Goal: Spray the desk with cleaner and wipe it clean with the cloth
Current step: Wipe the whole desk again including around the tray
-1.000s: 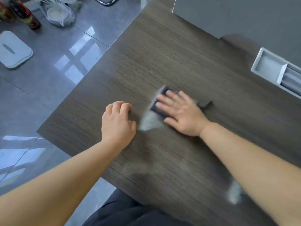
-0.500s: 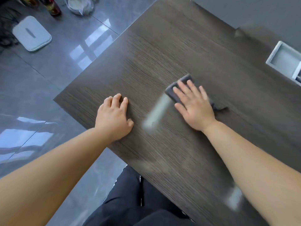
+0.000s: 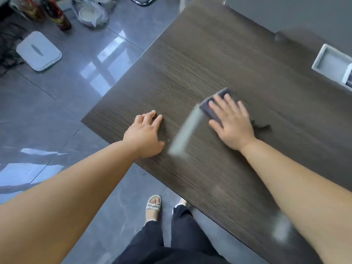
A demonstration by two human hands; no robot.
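At six o'clock, our sandal (image 3: 153, 206) stands on the grey floor (image 3: 66, 96) beside the bench (image 3: 190, 63). At centre, our left grip (image 3: 144, 134) lies flat on the dark wood, fingers loose, holding nothing. Toward two o'clock from it, our right grip (image 3: 234, 124) presses the grey cloth (image 3: 206, 107) with straight fingers; a pale wet streak (image 3: 187, 130) runs between them. A grey tray (image 3: 332, 63) sits at two o'clock and bottles (image 3: 57, 14) stand at eleven.

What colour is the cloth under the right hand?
Dark grey, slightly purplish cloth; seen in the head view, the only one.
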